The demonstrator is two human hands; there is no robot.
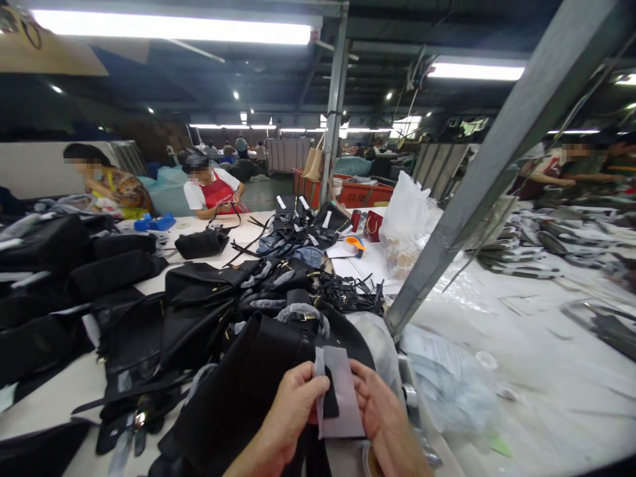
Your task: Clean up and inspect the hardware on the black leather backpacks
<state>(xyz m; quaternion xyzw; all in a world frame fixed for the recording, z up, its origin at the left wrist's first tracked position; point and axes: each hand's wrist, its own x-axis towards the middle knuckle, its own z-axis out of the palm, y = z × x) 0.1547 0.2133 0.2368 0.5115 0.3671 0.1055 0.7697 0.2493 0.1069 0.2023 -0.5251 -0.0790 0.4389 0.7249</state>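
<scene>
My left hand (293,405) pinches a small black piece with rounded corners (332,401), leather-like in look, along with the folded left edge of a thin whitish wrapping sheet (349,377). On the other side, my right hand (378,412) has its fingers closed on the sheet's right edge. The black piece lies against the sheet, partly covered by my left thumb. Right behind both hands rests a large black bag (238,377), its buckled handle (304,315) wrapped in clear film.
More black bags (199,291) and straps crowd the table on the left. A slanted metal post (447,218) rises to the right, near clear plastic bags (447,371). An orange tape dispenser (354,246) sits farther back. Across the table, a person in a red apron (218,192) handles a strap.
</scene>
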